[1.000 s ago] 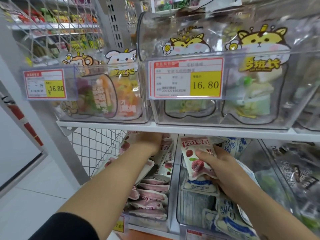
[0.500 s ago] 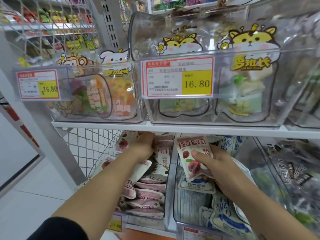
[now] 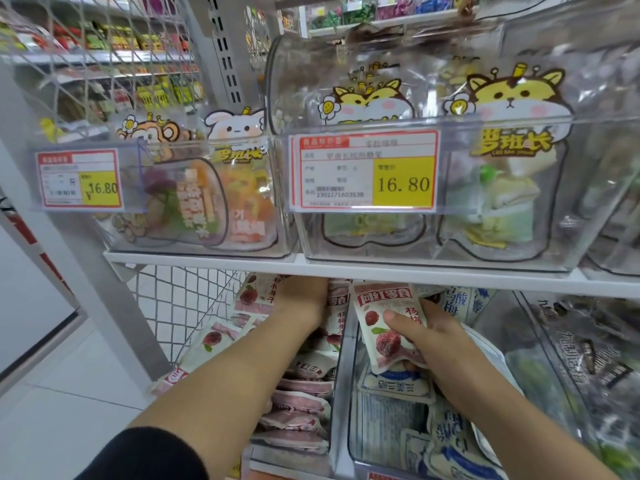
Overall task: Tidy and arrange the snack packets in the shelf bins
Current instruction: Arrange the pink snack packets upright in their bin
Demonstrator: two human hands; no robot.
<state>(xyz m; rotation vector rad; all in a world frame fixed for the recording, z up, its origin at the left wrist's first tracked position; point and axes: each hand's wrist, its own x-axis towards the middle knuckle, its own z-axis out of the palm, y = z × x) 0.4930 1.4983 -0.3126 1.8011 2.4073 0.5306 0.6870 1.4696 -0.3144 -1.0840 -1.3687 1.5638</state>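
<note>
right hand (image 3: 437,344) | grips red snack packet (image 3: 375,325) | over blue-packet bin (image 3: 350,445)

yellow price tag (image 3: 363,173) beside wire mesh (image 3: 180,299)

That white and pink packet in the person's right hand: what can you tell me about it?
The packet is a small, glossy plastic pouch, white with a pink band of bold characters across its top and red berry pictures on its front. It stands roughly upright, leaning slightly left, just under the shelf edge. The right hand grips its lower right side, thumb across the front, above the blue-and-white packets.
</note>
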